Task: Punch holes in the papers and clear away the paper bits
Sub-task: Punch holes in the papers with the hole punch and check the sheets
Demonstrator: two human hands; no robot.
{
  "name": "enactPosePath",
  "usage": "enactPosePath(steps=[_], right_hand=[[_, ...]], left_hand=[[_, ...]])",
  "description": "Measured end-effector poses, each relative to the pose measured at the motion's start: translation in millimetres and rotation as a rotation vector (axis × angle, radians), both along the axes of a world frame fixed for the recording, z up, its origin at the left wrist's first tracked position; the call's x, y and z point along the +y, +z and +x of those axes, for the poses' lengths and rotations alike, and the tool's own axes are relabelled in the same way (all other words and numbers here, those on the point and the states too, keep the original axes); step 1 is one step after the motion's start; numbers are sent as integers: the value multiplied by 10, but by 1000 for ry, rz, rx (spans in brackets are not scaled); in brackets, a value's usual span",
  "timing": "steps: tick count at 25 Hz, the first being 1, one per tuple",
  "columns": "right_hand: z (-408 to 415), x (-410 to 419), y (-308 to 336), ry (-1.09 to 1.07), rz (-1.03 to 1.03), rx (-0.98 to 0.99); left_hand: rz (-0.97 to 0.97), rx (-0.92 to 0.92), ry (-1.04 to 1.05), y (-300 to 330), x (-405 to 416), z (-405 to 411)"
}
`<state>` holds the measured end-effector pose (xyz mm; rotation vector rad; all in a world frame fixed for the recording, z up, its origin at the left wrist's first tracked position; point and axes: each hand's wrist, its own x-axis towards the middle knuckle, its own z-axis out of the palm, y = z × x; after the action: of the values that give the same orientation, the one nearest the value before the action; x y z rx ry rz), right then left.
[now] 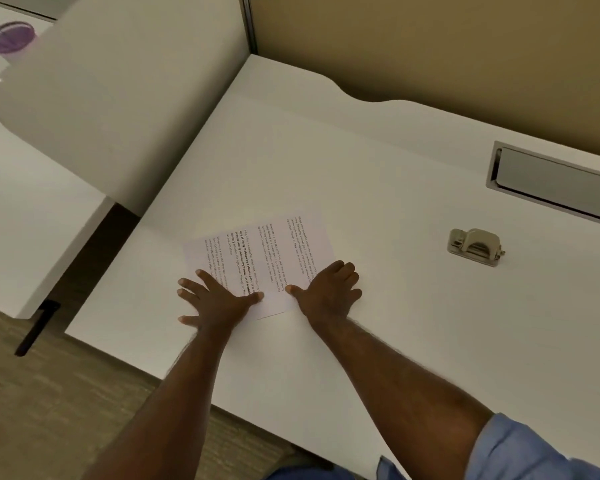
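A: What are the hands doing?

B: The left hand [215,299] lies flat with its fingers spread, pressing the near left part of the printed papers [257,261], thumb on the sheet. The right hand [329,289] rests on the near right edge, fingers loosely bent, thumb pointing inward. Neither grips anything.

A: Why hold them that way?

B: I'd judge they are squaring the sheets and pinning them so the stack stays aligned before punching. How many sheets there are, I cannot tell.

A: And the punch?

B: The metal hole punch [475,247] stands well apart to the right on the white bench [378,341], untouched, within the right hand's reach, probably parked there to keep the papers clear. No paper bits show.

A: Anything else?

B: A recessed cable tray [555,183] lies beyond the punch, and a purple-rimmed cup [10,38] sits far left on another surface.
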<state>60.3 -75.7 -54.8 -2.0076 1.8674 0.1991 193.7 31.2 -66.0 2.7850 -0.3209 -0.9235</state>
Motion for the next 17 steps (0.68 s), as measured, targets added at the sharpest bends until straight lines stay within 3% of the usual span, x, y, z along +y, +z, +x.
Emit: enactPosePath(steps=[6, 10, 17], right_hand=[[132, -139, 38, -99, 190, -37], [45, -406, 76, -223, 293, -218], [-329, -690, -51, -70, 427, -507]], left_hand=[[32, 13, -30, 46, -47, 2], [42, 32, -35, 44, -41, 17], [15, 28, -10, 96, -71, -2]])
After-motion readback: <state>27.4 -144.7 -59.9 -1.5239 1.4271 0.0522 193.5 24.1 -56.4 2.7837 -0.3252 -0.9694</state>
